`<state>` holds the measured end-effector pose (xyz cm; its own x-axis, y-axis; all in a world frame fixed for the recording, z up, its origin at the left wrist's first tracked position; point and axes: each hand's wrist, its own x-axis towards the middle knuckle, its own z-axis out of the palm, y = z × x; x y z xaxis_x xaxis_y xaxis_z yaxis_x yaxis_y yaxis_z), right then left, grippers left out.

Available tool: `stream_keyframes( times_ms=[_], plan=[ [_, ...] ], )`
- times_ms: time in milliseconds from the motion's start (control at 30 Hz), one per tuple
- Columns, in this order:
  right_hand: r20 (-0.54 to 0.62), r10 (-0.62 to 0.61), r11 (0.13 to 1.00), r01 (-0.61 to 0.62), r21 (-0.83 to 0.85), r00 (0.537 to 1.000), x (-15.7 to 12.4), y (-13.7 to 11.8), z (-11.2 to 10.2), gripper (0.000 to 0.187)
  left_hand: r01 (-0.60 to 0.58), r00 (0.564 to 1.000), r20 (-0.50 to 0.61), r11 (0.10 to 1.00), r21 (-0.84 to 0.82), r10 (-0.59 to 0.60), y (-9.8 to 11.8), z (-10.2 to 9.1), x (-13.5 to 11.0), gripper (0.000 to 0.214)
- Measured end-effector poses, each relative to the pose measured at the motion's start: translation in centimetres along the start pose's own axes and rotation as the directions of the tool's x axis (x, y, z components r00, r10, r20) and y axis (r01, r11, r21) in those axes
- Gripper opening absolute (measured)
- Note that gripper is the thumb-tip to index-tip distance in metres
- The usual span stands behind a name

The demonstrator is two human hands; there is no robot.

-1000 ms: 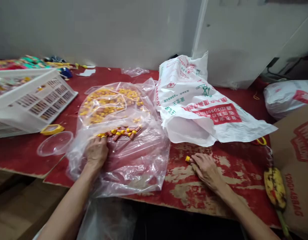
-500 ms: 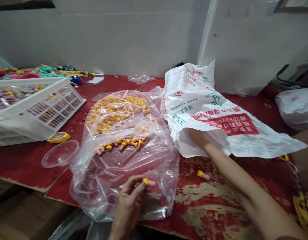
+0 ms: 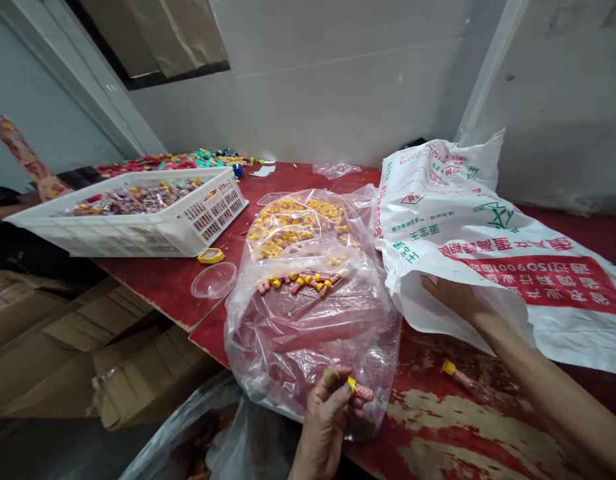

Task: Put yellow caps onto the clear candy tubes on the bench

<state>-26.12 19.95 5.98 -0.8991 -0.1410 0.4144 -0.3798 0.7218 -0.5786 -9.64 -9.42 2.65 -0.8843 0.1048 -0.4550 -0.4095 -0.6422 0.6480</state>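
Pinching a yellow-capped tube (image 3: pixel 363 393) between thumb and fingers of the left hand (image 3: pixel 324 415), over the near end of a clear plastic bag (image 3: pixel 308 357). Reaching with the right hand (image 3: pixel 452 295) past a loose tube (image 3: pixel 463 379), on the worn red table (image 3: pixel 488 440), into the open mouth of a white printed sack (image 3: pixel 438 193). Cannot tell the right grip, spread or closed, from fingers shaded and partly hidden inside. Probably at a fetching or feeling-about step within the sack, with one tube held out on the left. Seems to call next for a careful draw-back, clear of the slack lip and without brushing the loose tube, plus a light, sure pinch on the left. Farther on, to be seen at the bag's middle: a short row of tubes (image 3: pixel 315 281), on or inside the film, impossible to say which. Beyond, to be seen too: a heap of yellow-capped pieces (image 3: pixel 301 227) under plastic, a white slatted basket (image 3: pixel 123 231) to the left, and last a colourful pile (image 3: pixel 178 161) near the grey wall (image 3: pixel 348 87).
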Motion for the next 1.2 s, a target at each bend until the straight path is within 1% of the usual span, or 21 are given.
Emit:
stream_keyframes(
  times_ms=[33,67,100,133,167,200,233,267,333,367,400,500,600,667,767,833,967,1067,1133,1167,1200],
  plan=[
    [-0.056,0.04,0.998,-0.038,0.042,0.998,-1.1,-0.8,0.1,0.029,-0.016,1.0,0.003,1.0,-0.004,0.016,0.1,0.3,0.0,0.031],
    [-0.105,0.104,0.989,-0.091,0.12,0.989,-2.5,-1.6,0.2,0.024,-0.027,1.0,0.006,1.0,-0.012,0.027,0.1,0.7,-0.1,0.032],
    [-0.126,0.185,0.961,-0.152,0.232,0.975,-4.2,-2.6,0.2,0.021,-0.035,0.999,0.009,0.999,-0.021,0.035,0.0,1.1,-0.1,0.032],
    [-0.107,0.265,0.907,-0.209,0.366,0.958,-6.2,-3.7,0.2,0.022,-0.039,0.999,0.011,0.999,-0.028,0.04,-0.1,1.6,-0.2,0.031],
    [-0.059,0.329,0.831,-0.259,0.492,0.943,-8.3,-4.9,0.1,0.024,-0.043,0.999,0.014,0.998,-0.039,0.044,-0.4,2.0,-0.3,0.03],
    [0.011,0.359,0.763,-0.3,0.573,0.933,-10.4,-6.2,0.0,0.026,-0.043,0.999,0.017,0.998,-0.048,0.043,-0.7,2.5,-0.4,0.03],
    [0.075,0.355,0.739,-0.329,0.587,0.932,-12.4,-7.4,-0.1,0.028,-0.04,0.999,0.021,0.998,-0.056,0.041,-1.1,2.9,-0.5,0.03],
    [0.121,0.329,0.763,-0.339,0.551,0.937,-14.2,-8.6,-0.1,0.029,-0.037,0.999,0.027,0.998,-0.057,0.038,-1.5,3.3,-0.6,0.031],
    [0.163,0.244,0.871,-0.29,0.396,0.956,-17.0,-10.7,-0.1,0.029,-0.037,0.998,0.042,0.999,-0.038,0.039,-2.5,4.1,-1.2,0.032],
    [0.166,0.21,0.914,-0.254,0.316,0.964,-18.0,-11.4,0.0,0.028,-0.041,0.998,0.052,0.999,-0.019,0.042,-3.1,4.5,-1.6,0.032],
    [0.165,0.189,0.939,-0.227,0.257,0.968,-18.8,-12.0,0.2,0.026,-0.046,0.997,0.066,0.999,0.006,0.046,-3.6,4.8,-2.0,0.032],
    [0.147,0.186,0.957,-0.213,0.197,0.971,-20.1,-13.0,0.6,0.019,-0.081,0.993,0.096,0.994,0.077,0.074,-5.1,5.2,-3.4,0.033],
    [0.135,0.169,0.96,-0.194,0.201,0.976,-20.7,-13.5,0.8,0.015,-0.144,0.987,0.097,0.971,0.19,0.127,-6.4,5.0,-4.4,0.029],
    [0.117,0.154,0.957,-0.177,0.229,0.981,-21.0,-13.7,0.8,0.015,-0.201,0.977,0.136,0.931,0.305,0.166,-7.1,4.8,-4.9,0.026],
    [0.082,0.14,0.95,-0.158,0.269,0.987,-21.6,-14.0,0.9,0.015,-0.296,0.948,0.241,0.845,0.445,0.205,-7.6,4.6,-5.7,0.028],
    [0.063,0.164,0.947,-0.175,0.271,0.984,-22.0,-14.0,1.1,0.013,-0.333,0.934,0.29,0.803,0.494,0.209,-7.8,4.6,-6.2,0.031],
    [0.017,0.228,0.941,-0.225,0.251,0.973,-22.7,-13.7,2.0,0.011,-0.353,0.924,0.329,0.77,0.531,0.196,-7.9,4.7,-6.7,0.036],
    [0.039,0.271,0.934,-0.273,0.232,0.962,-23.2,-13.3,2.5,0.014,-0.369,0.912,0.376,0.721,0.586,0.162,-7.7,4.9,-6.3,0.033],
    [0.049,0.265,0.948,-0.269,0.168,0.963,-23.4,-12.4,2.6,0.016,-0.398,0.897,0.422,0.664,0.633,0.134,-7.1,5.1,-5.7,0.029],
    [0.029,0.237,0.966,-0.238,0.104,0.971,-23.3,-11.8,2.6,0.018,-0.431,0.885,0.439,0.623,0.653,0.152,-6.7,5.1,-5.2,0.028],
    [-0.007,0.193,0.981,-0.193,0.016,0.981,-23.2,-11.1,2.6,0.02,-0.476,0.871,0.447,0.571,0.669,0.202,-6.1,5.2,-4.6,0.028]
  ],
)
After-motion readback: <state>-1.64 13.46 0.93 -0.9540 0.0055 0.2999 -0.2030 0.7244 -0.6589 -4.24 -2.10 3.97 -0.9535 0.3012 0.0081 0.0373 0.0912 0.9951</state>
